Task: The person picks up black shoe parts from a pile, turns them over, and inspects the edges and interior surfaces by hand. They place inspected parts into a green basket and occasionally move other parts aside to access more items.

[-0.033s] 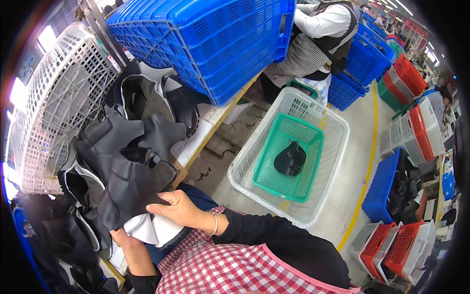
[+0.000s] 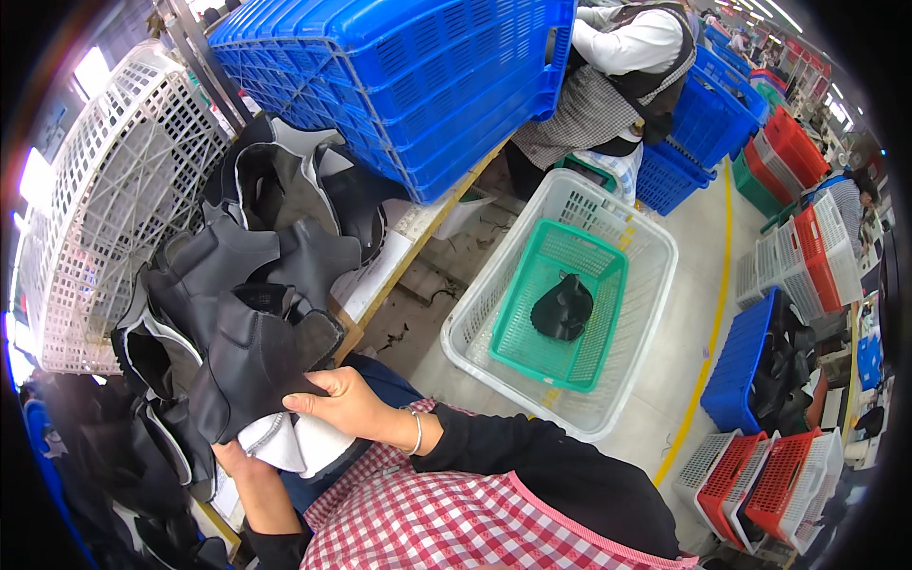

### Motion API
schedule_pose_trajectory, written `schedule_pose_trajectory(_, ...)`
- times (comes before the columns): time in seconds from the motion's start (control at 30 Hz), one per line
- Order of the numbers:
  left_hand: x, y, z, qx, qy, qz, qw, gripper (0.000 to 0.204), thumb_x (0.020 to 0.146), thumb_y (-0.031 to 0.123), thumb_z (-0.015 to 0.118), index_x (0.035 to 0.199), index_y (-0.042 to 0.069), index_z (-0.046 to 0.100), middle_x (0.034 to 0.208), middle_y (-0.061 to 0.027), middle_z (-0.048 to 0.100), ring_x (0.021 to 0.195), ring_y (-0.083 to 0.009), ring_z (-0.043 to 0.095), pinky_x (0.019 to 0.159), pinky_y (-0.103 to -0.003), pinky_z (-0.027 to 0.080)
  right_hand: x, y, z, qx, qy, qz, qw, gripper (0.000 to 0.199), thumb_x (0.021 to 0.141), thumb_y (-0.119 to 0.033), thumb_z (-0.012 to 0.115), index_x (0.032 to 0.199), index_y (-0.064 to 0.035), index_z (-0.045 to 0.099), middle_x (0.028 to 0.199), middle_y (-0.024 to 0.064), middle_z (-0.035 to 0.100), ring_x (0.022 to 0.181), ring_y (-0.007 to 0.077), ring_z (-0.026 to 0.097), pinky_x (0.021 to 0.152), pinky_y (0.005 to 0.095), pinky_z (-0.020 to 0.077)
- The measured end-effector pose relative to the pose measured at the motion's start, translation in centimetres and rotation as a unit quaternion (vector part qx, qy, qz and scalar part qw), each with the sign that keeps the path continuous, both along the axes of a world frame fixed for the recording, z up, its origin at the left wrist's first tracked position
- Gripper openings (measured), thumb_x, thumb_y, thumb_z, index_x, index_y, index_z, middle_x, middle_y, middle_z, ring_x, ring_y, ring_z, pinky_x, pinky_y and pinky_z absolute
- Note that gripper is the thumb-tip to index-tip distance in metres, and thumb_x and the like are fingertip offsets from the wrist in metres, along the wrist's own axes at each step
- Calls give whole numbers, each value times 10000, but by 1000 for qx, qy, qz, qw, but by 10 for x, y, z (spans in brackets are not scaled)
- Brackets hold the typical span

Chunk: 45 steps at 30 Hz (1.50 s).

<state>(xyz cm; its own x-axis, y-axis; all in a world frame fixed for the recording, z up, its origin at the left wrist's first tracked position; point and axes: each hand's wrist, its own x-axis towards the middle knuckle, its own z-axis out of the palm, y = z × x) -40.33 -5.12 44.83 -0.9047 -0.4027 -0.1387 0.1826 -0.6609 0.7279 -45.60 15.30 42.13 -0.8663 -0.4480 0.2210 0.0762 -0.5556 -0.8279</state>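
A black leather boot upper (image 2: 249,356) with a white lining (image 2: 285,444) is held in front of me, over the left side of the bench. My right hand (image 2: 347,404) grips its near right edge, thumb on top and the other fingers hidden underneath. At the lower edge, beside the white lining, my left hand (image 2: 242,463) holds the same upper from below; most of its fingers are covered. Just beyond lies a pile of similar black uppers (image 2: 214,261), some showing pale linings. More dark uppers (image 2: 123,456) hang or lie at the left.
A large blue crate (image 2: 427,104) stands on the bench (image 2: 418,233), with a white lattice basket (image 2: 123,204) tilted at left. On the floor, a white basket (image 2: 655,285) holds a green basket (image 2: 608,328) containing a black piece (image 2: 562,309). A co-worker (image 2: 632,47) is beyond.
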Motion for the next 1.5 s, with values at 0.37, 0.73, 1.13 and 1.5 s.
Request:
schedule_pose_trajectory(0.37,0,3,21,22,68,-89,993,499,961,225,597,1369,-60,569,1361,-199,639,1210,-342,641,1088,-478,493,-2,6,9,20,-18,-4,1000,227,959,-203,764,1013,18,755,813,-37,700,777,6,562,670,231,500)
schedule_pose_trajectory(0.73,-4,-9,22,6,27,-87,996,425,1011,148,563,1376,-68,553,1351,-208,639,1202,-335,648,1078,-471,520,-2,4,6,12,-18,7,1000,240,958,-215,766,1039,10,762,831,-45,707,784,6,564,678,228,500)
schedule_pose_trajectory(1.13,6,-15,35,-162,13,46,986,354,997,97,571,1292,-96,610,1282,-228,674,1120,-348,695,998,-460,576,-3,3,4,25,-23,-2,999,291,963,-253,761,1097,4,764,878,-28,729,812,20,578,725,229,514)
schedule_pose_trajectory(1.5,11,-11,54,-33,-78,60,995,383,1038,139,504,1349,-73,575,1354,-211,637,1196,-339,655,1074,-455,521,-4,-3,-3,46,17,-29,998,237,942,-207,783,923,13,696,808,-26,691,788,11,559,673,241,487)
